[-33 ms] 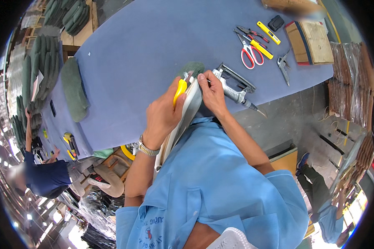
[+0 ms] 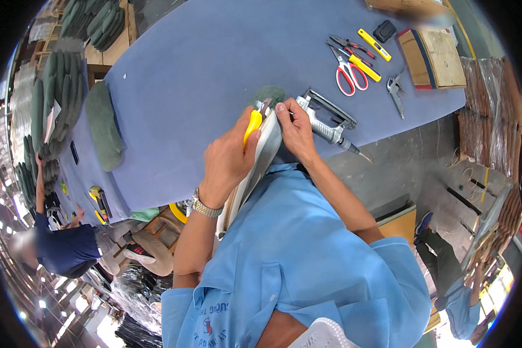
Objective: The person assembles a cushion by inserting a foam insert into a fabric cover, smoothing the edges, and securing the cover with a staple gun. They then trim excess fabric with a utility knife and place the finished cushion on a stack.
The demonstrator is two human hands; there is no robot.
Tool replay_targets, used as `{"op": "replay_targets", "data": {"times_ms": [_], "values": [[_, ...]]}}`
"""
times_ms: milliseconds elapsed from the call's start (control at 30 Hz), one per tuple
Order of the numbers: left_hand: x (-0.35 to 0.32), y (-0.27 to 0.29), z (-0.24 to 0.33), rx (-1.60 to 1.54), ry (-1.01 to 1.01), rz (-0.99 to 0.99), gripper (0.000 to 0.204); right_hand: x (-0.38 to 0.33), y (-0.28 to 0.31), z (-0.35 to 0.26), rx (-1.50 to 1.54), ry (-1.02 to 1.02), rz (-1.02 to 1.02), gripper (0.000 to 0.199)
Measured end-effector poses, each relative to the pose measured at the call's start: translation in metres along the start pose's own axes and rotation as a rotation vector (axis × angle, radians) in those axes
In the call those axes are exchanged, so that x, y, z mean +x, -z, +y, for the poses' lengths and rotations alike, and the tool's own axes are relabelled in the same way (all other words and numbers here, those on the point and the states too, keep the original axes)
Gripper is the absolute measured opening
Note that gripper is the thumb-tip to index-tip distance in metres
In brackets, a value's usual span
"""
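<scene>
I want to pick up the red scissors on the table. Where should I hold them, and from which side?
Grip the red scissors at the red handle loops, coming from the near table edge: the loops point that way, while the blades point away toward the pliers.

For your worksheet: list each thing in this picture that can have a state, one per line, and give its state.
left hand: closed around the yellow-handled tool
yellow-handled tool: held, tip at the top of the panel
right hand: fingers pressing the panel's top edge
pale panel: held on edge, tilted against the table
air stapler: lying unheld on the blue table
red-handled scissors: lying, blades apart
pliers: lying unheld
</scene>
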State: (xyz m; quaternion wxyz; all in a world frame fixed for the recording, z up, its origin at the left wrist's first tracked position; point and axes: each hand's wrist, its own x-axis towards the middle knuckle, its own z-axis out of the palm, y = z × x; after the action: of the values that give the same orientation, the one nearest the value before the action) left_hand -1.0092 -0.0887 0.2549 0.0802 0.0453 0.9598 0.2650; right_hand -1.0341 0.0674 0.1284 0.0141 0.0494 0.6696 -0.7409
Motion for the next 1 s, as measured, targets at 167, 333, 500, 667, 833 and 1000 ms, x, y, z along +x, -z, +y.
{"op": "replay_targets", "data": {"times_ms": [167, 333, 500, 667, 833, 1000], "values": [[0.012, 0.006, 0.009, 0.192, -0.036, -0.108, 0.050, 0.000, 0.000, 0.010, 0.034, -0.039, -0.045, 0.029], [0.018, 0.005, 0.013, 0.273, -0.051, -0.139, 0.050, 0.008, 0.001, 0.007, 0.032, -0.024, -0.049, 0.029], [0.017, 0.003, 0.021, 0.356, -0.010, -0.143, 0.051, 0.008, 0.001, 0.002, 0.102, -0.044, -0.051, 0.030], [0.020, 0.002, 0.029, 0.373, 0.020, -0.173, 0.051, 0.008, 0.003, 0.007, 0.081, -0.052, -0.061, 0.030], [0.026, 0.003, 0.031, 0.371, 0.002, -0.205, 0.050, 0.010, 0.004, 0.004, 0.095, -0.068, -0.059, 0.031], [0.031, 0.000, 0.027, 0.395, -0.061, -0.227, 0.049, 0.011, 0.007, 0.010, 0.145, -0.088, -0.070, 0.030]]}}
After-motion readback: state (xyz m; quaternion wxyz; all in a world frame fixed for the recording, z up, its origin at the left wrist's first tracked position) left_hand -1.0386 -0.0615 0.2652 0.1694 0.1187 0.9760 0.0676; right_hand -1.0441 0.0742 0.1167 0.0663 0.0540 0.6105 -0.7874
